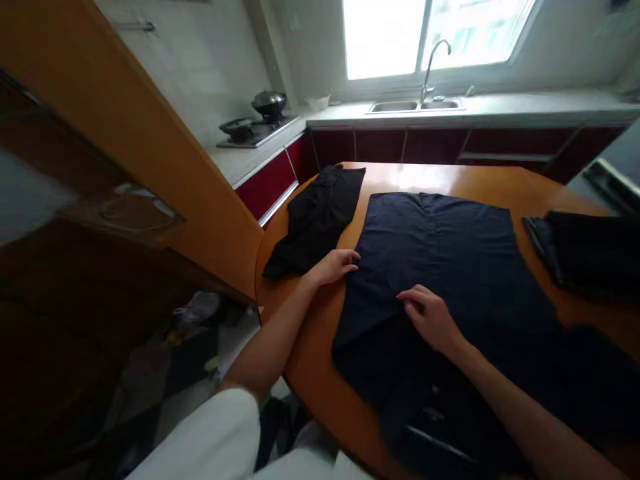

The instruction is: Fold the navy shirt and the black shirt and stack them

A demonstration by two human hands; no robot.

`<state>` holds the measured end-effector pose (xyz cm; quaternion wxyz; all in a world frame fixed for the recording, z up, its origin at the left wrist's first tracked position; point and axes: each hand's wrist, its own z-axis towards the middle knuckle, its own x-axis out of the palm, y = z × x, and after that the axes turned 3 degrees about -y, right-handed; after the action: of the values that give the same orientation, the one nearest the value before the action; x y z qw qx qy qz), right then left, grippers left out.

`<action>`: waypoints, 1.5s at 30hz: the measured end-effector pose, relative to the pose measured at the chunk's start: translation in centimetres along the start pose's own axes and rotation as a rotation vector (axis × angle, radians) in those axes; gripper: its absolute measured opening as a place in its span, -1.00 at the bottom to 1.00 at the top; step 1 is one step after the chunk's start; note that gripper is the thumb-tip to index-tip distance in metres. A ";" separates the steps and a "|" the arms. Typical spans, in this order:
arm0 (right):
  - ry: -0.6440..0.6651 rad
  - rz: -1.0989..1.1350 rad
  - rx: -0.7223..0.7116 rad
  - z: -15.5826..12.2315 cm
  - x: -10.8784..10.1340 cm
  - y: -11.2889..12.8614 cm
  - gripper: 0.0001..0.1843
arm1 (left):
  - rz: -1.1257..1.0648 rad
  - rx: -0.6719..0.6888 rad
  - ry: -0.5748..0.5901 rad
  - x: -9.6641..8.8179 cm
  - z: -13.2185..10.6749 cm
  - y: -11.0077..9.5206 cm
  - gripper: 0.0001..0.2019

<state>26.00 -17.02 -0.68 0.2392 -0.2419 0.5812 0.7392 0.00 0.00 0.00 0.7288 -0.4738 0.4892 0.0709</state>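
A dark navy garment that looks like a shirt (450, 247) lies spread over the wooden table, its straight hem toward the window. At its left edge, my left hand (334, 265) is closed, thumb and fingers pinching the cloth. My right hand (429, 316) is also closed, fingertips pinching a fold of the same shirt farther in. Between the hands, a folded-over layer of cloth, perhaps a sleeve, lies on the body. Nearer to me the cloth is dark, with a small pale mark and a light strip whose nature I cannot make out.
A crumpled black garment (323, 217) lies on the table's left side. Folded dark clothes (595, 250) are stacked at the right edge. Beyond the wooden table (410, 175) are a sink (395, 107), a counter and a stove with pans (270, 103). An orange door (165, 160) stands left.
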 end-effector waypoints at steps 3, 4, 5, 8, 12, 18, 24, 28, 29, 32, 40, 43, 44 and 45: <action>-0.008 -0.092 -0.022 -0.6 0.0 0.1 -0.72 | 0.083 0.084 -0.126 -0.3 -0.2 -1.8 -0.78; -0.028 -0.115 -0.036 -0.7 0.1 0.1 -0.71 | 0.115 0.112 -0.146 -0.2 -0.5 -2.5 -0.77; -0.068 -0.139 -0.056 -0.7 0.1 0.1 -0.70 | 0.150 0.148 -0.161 0.2 -0.9 -3.3 -0.75; -0.171 -0.158 -0.112 -0.6 0.1 -0.1 -0.67 | 0.277 0.208 -0.116 2.2 -2.7 -5.6 -0.63; -0.196 -0.144 -0.160 -0.3 0.2 -0.4 -0.63 | 0.435 0.135 -0.007 4.6 -5.4 -6.4 -0.42; 0.011 -0.300 -0.285 -0.6 1.1 -0.4 -0.45 | 0.457 0.031 -0.024 4.9 -7.6 -6.1 -0.30; 0.118 -0.510 -0.274 -1.2 2.0 -0.5 -0.38 | 0.449 0.073 0.040 4.6 -11.2 -7.3 -0.32; 0.115 -0.521 -0.262 -1.2 2.0 -0.3 -0.38 | 0.464 0.131 0.149 4.2 -14.0 -7.9 -0.38; 0.116 -0.524 -0.260 -1.1 1.9 -0.3 -0.38 | 0.470 0.135 0.169 4.1 -14.7 -8.0 -0.39; 0.125 -0.532 -0.258 -1.1 1.9 -0.3 -0.36 | 0.461 0.126 0.220 3.7 -16.2 -8.3 -0.40; 0.138 -0.511 -0.253 -0.9 2.1 -0.6 -0.34 | 0.305 0.095 0.050 2.3 -10.7 -9.3 -0.46; 0.142 -0.508 -0.247 -0.9 1.9 -0.3 -0.34 | 0.373 0.070 -0.010 3.5 -6.8 -8.0 -0.45; 0.141 -0.507 -0.244 -0.9 1.8 -0.2 -0.34 | 0.407 0.049 -0.012 4.0 -6.0 -7.4 -0.44; 0.140 -0.505 -0.242 -0.9 1.7 -0.1 -0.34 | 0.438 0.028 -0.008 4.4 -5.4 -6.7 -0.43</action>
<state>24.80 -17.72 -2.04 0.3445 -0.4563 0.4253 0.7016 2.60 -9.32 0.35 0.7044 -0.3457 0.5786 0.2227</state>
